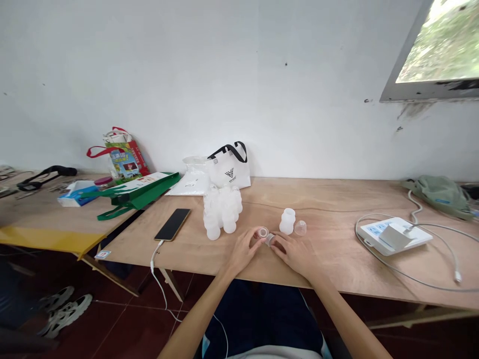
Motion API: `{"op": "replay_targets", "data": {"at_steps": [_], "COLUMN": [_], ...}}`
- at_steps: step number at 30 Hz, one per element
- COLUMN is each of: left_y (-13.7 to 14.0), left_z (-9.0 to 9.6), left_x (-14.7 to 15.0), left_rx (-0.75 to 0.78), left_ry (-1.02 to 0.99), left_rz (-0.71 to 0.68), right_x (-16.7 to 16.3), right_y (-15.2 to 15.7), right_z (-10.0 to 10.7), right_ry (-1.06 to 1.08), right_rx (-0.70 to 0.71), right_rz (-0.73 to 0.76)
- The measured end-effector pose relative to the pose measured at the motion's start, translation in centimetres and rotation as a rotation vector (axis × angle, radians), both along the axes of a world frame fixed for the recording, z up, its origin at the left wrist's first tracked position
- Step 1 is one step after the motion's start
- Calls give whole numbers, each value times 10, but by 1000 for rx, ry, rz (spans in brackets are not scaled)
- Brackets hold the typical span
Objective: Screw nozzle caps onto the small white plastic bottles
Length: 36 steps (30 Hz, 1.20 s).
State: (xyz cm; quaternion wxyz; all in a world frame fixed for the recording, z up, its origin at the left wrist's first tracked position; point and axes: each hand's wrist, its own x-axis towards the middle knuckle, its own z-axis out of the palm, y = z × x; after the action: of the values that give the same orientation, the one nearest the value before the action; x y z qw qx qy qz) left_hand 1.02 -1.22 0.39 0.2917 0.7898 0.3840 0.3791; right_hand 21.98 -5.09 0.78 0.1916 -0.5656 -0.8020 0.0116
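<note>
My left hand (245,249) pinches a small round whitish piece with a ring-shaped face (263,232) above the table near its front edge. Close beside it, the fingers of my right hand (294,252) are closed on a small clear cup-like piece (269,240). The two pieces are almost together, and I cannot tell whether they touch. Just beyond my right hand a white wavy-sided plastic bottle (288,222) stands upright without a cap. To its right lies a clear domed cap (300,228). Several similar white bottles (221,212) stand grouped to the left of my hands.
A black phone (172,225) with a cable lies left. Behind the bottles are a white plastic pouch (192,177) and a white tote bag (231,169). A power strip (392,235) with cables and a grey-green cloth item (437,195) sit right. A green bag (144,193) bridges the tables' gap.
</note>
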Motion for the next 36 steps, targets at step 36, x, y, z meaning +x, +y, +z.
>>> {"op": "replay_targets", "data": {"at_steps": [36], "left_y": [-2], "left_z": [9], "left_x": [-3], "left_rx": [-41], "left_ry": [-53], "left_rz": [-157], "right_x": [5], "right_y": [1], "right_z": [-7], "right_ry": [226], "right_rx": [224], "right_rz": [177]}}
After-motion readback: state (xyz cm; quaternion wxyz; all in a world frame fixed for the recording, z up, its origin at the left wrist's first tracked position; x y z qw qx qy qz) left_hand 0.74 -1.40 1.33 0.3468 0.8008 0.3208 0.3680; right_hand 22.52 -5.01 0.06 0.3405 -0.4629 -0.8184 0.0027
